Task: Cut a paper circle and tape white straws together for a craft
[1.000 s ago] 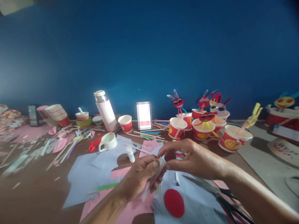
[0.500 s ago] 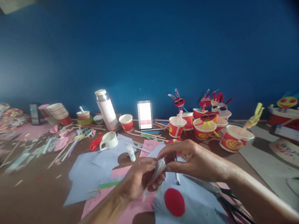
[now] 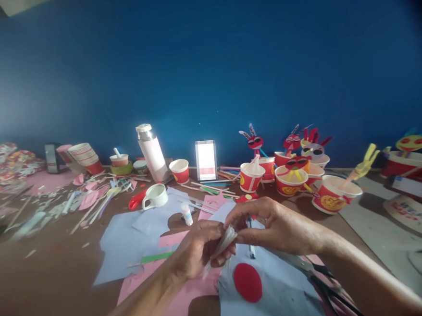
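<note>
My left hand is closed around a thin, whitish, slightly see-through strip bundle, which slants from upper right to lower left. At its upper end my right hand pinches it between thumb and fingers. Exactly what the bundle is made of I cannot tell. Below the hands a red paper oval lies on a pale blue sheet. A pen lies just beyond the oval, partly behind my right hand. Large scissors rest beneath my right forearm, partly hidden.
A small glue bottle, white mug and thermos stand beyond my left hand. Red paper cups holding paper figures line the right. Pink paper lies under my left arm; paper scraps and sticks cover the left.
My right fingers have shifted slightly at the bundle's upper end, which now fans out more plainly. Both hands keep hold of it. The whole view has drifted slightly.
</note>
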Available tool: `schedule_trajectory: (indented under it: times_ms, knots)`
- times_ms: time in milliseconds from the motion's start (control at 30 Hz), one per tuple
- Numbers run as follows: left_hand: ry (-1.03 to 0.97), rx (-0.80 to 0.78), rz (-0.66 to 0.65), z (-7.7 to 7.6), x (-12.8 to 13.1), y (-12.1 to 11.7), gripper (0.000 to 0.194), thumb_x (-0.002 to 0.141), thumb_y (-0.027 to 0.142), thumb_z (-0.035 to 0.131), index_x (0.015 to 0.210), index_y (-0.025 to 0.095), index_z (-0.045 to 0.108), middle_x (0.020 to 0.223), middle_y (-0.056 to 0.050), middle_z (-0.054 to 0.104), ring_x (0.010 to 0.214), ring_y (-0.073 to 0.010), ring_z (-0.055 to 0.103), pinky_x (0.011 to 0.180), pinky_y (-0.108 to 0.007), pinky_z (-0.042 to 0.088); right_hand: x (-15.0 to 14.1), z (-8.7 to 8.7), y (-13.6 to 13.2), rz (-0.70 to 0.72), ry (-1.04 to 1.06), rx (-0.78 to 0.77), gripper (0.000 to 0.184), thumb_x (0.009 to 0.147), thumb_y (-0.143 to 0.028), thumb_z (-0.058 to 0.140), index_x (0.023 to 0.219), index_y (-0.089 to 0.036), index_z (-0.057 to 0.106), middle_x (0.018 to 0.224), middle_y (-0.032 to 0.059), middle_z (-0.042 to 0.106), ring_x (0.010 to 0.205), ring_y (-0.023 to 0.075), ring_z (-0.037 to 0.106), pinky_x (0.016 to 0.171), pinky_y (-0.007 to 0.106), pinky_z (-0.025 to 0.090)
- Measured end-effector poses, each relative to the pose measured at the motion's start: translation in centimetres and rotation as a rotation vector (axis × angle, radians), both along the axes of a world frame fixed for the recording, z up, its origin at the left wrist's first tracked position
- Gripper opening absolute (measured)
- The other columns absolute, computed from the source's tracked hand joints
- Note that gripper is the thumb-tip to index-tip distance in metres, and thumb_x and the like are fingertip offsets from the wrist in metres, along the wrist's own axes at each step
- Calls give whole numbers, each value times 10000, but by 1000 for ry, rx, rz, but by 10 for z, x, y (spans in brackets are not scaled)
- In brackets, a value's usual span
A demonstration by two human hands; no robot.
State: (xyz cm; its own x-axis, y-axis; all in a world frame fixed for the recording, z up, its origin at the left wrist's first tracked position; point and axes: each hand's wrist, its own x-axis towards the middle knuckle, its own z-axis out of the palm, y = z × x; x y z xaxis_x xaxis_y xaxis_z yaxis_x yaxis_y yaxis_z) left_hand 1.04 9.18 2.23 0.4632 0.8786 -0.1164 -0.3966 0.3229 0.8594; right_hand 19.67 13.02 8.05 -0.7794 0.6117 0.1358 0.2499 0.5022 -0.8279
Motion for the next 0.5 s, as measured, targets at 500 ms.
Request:
schedule_trajectory:
  times_ms: [500]
  knots:
    - [-25,90,29,1,1,0,281,758,386,657,707,152,511,519,20,507,422,-60,408,395,-175,240,-1,-2,0,-51,57,19,114,816,-155,601,903,-199,658,812,-22,681,748,112,616,682,203,469]
